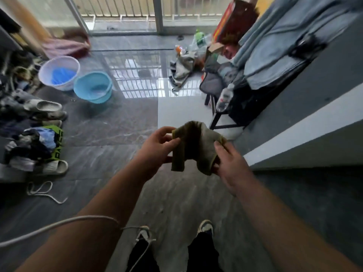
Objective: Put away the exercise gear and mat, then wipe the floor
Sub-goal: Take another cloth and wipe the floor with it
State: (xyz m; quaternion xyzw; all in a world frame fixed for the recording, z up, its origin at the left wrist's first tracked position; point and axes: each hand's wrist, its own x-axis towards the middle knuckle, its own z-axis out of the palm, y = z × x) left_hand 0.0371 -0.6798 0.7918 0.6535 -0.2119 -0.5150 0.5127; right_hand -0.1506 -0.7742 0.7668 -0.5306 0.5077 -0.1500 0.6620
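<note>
I hold an olive-green cloth [196,146] in front of me, above the grey marble floor [110,130]. My left hand [159,146] pinches its left folded edge between thumb and fingers. My right hand [229,160] grips its right lower corner. The cloth hangs bunched between the two hands. No mat or exercise gear can be made out in this view.
A blue basin [93,86] and a white basket [59,72] stand at the left. Shoes and clothes [37,138] pile along the left wall. A black chair [225,99] with bags and a bottle is at right, beside a grey ledge [306,122]. A white cord [45,191] lies on the floor.
</note>
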